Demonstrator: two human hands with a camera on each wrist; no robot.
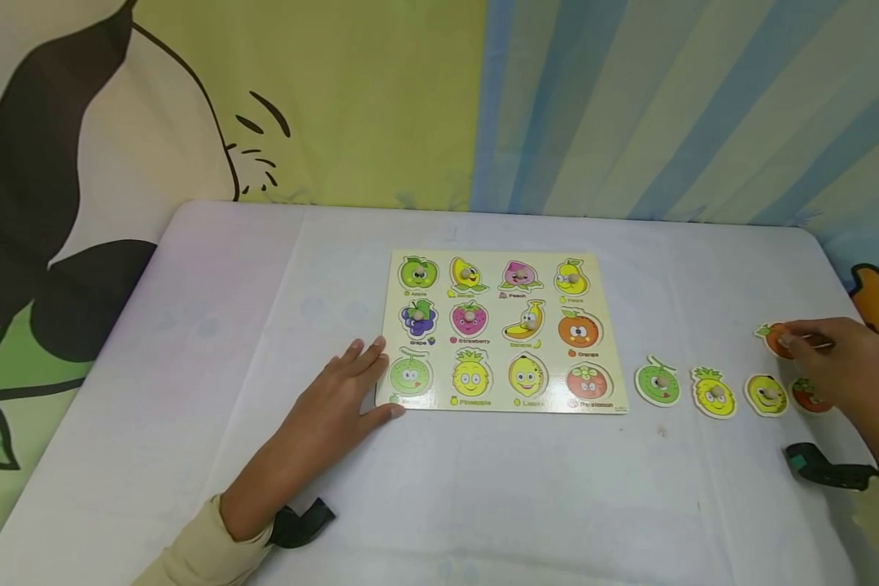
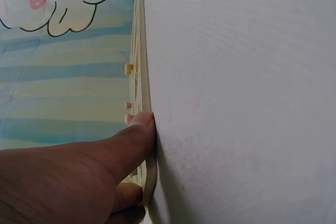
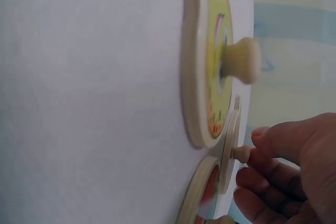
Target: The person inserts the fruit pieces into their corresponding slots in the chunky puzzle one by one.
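Note:
My left hand (image 1: pixel 340 391) rests at the lower left corner of a wooden fruit puzzle board (image 1: pixel 501 403). Its fingers touch the left side, and the thumb (image 2: pixel 137 129) lies against the near edge. Far to the right, my right hand (image 1: pixel 850 358) pinches the small knob (image 3: pixel 241 153) of an orange puzzle piece (image 1: pixel 773 340) between thumb and fingers. That piece is partly hidden by the fingers. A persimmon piece (image 1: pixel 807 396) lies just below this hand, next to a lemon piece (image 1: pixel 766 395).
A melon piece (image 1: pixel 658 382) and a pineapple piece (image 1: pixel 714 394) lie between the board and the lemon piece. Knobbed fruit pieces sit in the board's upper rows; its bottom row shows printed fruit pictures. A white cloth covers the table (image 1: pixel 483 496), with a patterned curtain (image 1: pixel 381 106) behind.

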